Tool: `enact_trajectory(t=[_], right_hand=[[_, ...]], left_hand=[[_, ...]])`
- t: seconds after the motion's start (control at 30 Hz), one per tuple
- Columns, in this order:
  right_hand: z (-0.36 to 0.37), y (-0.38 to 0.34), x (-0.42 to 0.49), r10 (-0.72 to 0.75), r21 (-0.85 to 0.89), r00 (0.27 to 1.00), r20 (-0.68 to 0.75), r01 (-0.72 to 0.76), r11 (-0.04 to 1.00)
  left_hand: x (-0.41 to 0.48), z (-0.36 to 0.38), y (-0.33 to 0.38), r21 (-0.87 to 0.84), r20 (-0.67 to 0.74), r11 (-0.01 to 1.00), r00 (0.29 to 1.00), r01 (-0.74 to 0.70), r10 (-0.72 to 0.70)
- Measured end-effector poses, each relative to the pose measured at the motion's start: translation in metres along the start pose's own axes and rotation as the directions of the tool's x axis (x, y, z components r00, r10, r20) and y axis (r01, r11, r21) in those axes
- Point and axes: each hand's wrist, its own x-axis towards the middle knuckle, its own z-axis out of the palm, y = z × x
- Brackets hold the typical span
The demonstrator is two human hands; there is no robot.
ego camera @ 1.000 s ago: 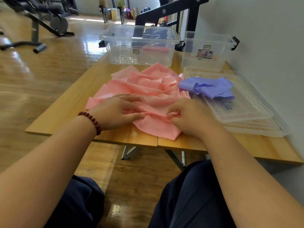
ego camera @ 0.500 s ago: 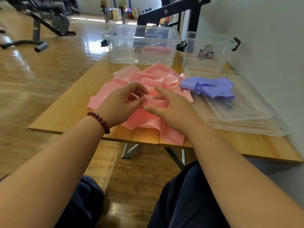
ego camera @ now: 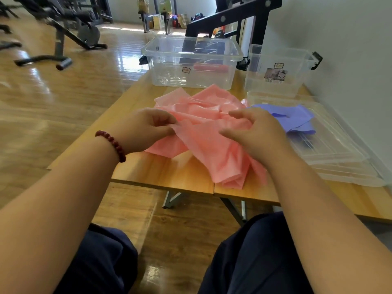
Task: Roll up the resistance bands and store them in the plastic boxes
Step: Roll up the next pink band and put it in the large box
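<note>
Nearest, two knees in dark trousers sit below the front edge of a wooden table, and both bare forearms reach over that edge. A bracelet of dark red beads circles the left wrist.

The hands are apart, with a raised fold of the pink band between them. The left hand pinches an edge of this band between thumb and fingertips and holds it just off the table. The right hand is over the same fold, thumb lying on the sheet and fingers bent above it. Whether it grips the band I cannot tell. The band is unrolled and crumpled, spread across the middle of the table, with one corner close to the front edge.

To the right, a purple band lies bunched on a stack of clear lids, touching the pink band's right side.

Further back stand two clear boxes, both uncovered. The large box is behind the pink band, and something reddish shows through its wall. The small box stands to its right, near the wall.

Beyond the table are a black frame and gym machines on a shiny wood floor.
</note>
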Motion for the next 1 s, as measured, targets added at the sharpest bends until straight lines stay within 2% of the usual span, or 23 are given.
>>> enact_trajectory(t=[0.07,0.1,0.2,0.3,0.43,0.47,0.53,0.6,0.67,0.7,0.73,0.77,0.8,0.83,0.87,0.9,1.0], right_hand=[[0.004,-0.011,0.001,-0.093,0.021,0.995,-0.026,0.094,0.995],[0.009,-0.015,0.002,-0.101,0.05,0.995,0.016,0.1,0.994],[0.023,-0.016,0.006,-0.01,0.153,0.984,0.177,-0.017,0.988],[0.022,-0.006,0.009,0.062,0.271,0.997,0.05,-0.073,0.96],[0.009,0.003,0.005,0.107,0.397,0.991,-0.081,-0.067,0.915],[0.006,0.005,0.003,0.126,0.392,0.987,-0.102,-0.077,0.917],[0.004,0.01,0.001,0.172,0.377,0.972,-0.159,-0.101,0.921],[0.005,0.012,-0.002,0.184,0.371,0.961,-0.206,-0.097,0.923],[0.006,0.011,-0.006,0.16,0.339,0.965,-0.21,-0.082,0.937],[0.006,0.011,-0.009,0.146,0.33,0.969,-0.198,-0.074,0.941],[0.007,0.01,-0.011,0.14,0.326,0.974,-0.176,-0.076,0.942],[0.007,0.009,-0.014,0.136,0.329,0.979,-0.15,-0.08,0.941],[0.009,0.009,-0.017,0.131,0.335,0.984,-0.117,-0.085,0.938],[0.01,0.01,-0.02,0.123,0.334,0.989,-0.081,-0.089,0.938],[0.011,0.009,-0.024,0.115,0.321,0.992,-0.05,-0.093,0.943],[0.012,0.007,-0.027,0.111,0.3,0.994,-0.026,-0.098,0.949],[0.013,0.005,-0.033,0.105,0.236,0.994,0.009,-0.104,0.966]], left_hand=[[0.004,0.008,0.007,-0.02,-0.04,0.998,0.997,-0.061,0.06],[0.004,0.011,0.011,-0.027,-0.058,0.994,0.993,-0.106,0.104],[0.008,0.017,0.017,-0.016,-0.127,0.959,0.952,-0.281,0.277],[0.011,0.019,0.008,0.062,-0.214,0.926,0.901,-0.373,0.377],[0.007,0.025,-0.006,0.341,-0.356,0.858,0.793,-0.383,0.495],[0.004,0.026,-0.006,0.344,-0.394,0.861,0.775,-0.374,0.494],[-0.004,0.03,0.0,0.225,-0.4,0.914,0.824,-0.337,0.402],[-0.011,0.035,0.006,0.013,-0.342,0.974,0.915,-0.225,0.216],[-0.015,0.04,0.014,-0.219,-0.276,0.973,0.961,-0.077,0.014],[-0.016,0.043,0.018,-0.362,-0.255,0.932,0.963,-0.012,-0.086],[-0.016,0.045,0.022,-0.541,-0.219,0.839,0.954,0.055,-0.203],[-0.017,0.045,0.027,-0.727,-0.153,0.677,0.935,0.113,-0.32],[-0.017,0.045,0.032,-0.873,-0.066,0.465,0.909,0.147,-0.411],[-0.018,0.045,0.035,-0.95,0.014,0.27,0.882,0.159,-0.471],[-0.018,0.044,0.037,-0.978,0.08,0.125,0.856,0.166,-0.511],[-0.018,0.044,0.039,-0.985,0.129,0.028,0.835,0.171,-0.535],[-0.018,0.043,0.041,-0.976,0.218,-0.135,0.801,0.171,-0.557]])
